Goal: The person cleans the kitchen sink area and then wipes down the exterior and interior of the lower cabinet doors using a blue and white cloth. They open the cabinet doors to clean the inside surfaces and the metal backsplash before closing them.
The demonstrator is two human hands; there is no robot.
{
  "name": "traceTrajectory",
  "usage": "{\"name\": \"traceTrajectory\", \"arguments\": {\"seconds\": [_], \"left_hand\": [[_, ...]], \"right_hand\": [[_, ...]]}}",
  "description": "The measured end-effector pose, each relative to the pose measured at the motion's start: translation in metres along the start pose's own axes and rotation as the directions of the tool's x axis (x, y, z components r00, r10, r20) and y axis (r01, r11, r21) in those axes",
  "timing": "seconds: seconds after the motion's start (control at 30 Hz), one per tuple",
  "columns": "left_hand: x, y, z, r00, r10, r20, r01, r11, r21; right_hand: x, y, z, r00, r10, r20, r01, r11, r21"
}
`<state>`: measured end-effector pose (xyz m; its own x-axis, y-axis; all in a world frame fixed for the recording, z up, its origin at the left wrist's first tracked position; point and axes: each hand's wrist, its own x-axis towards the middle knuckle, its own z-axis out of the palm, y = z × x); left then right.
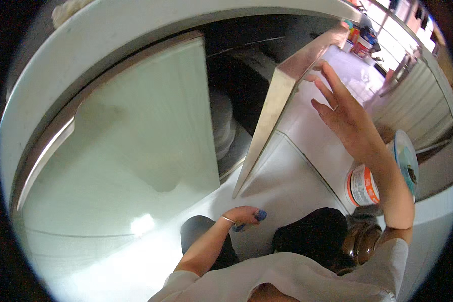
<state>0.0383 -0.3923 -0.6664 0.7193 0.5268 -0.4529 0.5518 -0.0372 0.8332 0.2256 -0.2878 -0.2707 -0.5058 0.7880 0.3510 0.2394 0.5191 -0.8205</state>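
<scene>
My left hand [244,214], with a bracelet at the wrist, is low between my knees. Its fingers are closed around a crumpled blue cloth [261,215], mostly hidden in the palm. A cabinet door [273,98] with a metal-coloured edge is swung outward in front of me. Close to its outer face, near the top, is my right hand [343,115], fingers apart; the fingertips seem to touch it. The pale green left door panel [143,124] has a handle strip [47,158] at its far side. In the dark opening between the doors stands a pale rounded container [222,117].
A counter edge [143,20] curves above the cabinet. At my right are a white tub [363,185] with orange bands and writing, a blue-rimmed round dish or lid [406,162], and a glossy brown jar [362,243]. Colourful containers [362,43] stand farther back on the tiled floor [305,166].
</scene>
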Motion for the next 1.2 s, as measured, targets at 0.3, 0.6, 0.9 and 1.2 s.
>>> {"name": "traceTrajectory", "arguments": {"seconds": [0.3,0.6,0.9,1.2], "left_hand": [[-0.046,0.014,-0.015,0.876,-0.038,-0.481,-0.048,0.985,-0.165],[-0.102,0.115,-0.019,0.627,-0.285,-0.725,-0.224,0.825,-0.518],[-0.158,0.284,-0.171,-0.143,0.955,-0.260,0.895,0.237,0.377],[-0.156,0.236,-0.202,0.192,0.859,-0.475,0.966,-0.080,0.247]], "right_hand": [[0.049,0.038,0.027,0.952,-0.303,0.035,0.305,0.949,-0.085],[0.060,0.058,0.053,0.899,-0.418,-0.134,0.416,0.908,-0.043],[0.050,0.124,0.040,0.864,-0.393,-0.314,0.468,0.856,0.218],[0.040,0.156,0.042,0.919,-0.225,-0.323,0.379,0.729,0.570]]}}
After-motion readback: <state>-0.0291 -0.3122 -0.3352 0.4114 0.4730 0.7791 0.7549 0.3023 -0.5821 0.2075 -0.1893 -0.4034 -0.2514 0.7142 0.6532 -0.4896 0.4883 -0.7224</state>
